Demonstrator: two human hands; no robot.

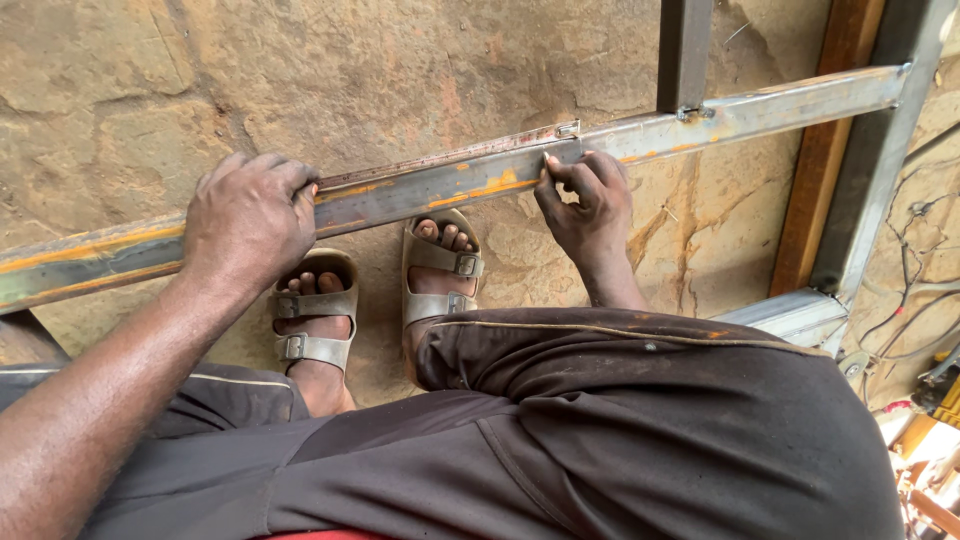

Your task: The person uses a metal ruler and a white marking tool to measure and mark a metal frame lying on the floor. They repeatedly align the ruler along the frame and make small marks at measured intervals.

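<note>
Left hand (248, 220) clamped palm-down over long steel bar (430, 188); right hand (588, 200) pinching bar's lower edge, wrist bent, above stone floor (300, 70).

Long square tube (440, 185): bare steel, dull grey, streaked with orange rust and scuffs; gripped by left hand (248, 215), pinched by right hand (590, 200). Upright bar (684, 50) at far right: dark matt metal. Floor (300, 70): rough, pitted stone, tan with reddish stains. Sandals (440, 262): worn, dusty olive straps with metal buckles. Trousers (600, 430): dark matt cloth, dusty. Plank (825, 140), right: brown wood.
</note>
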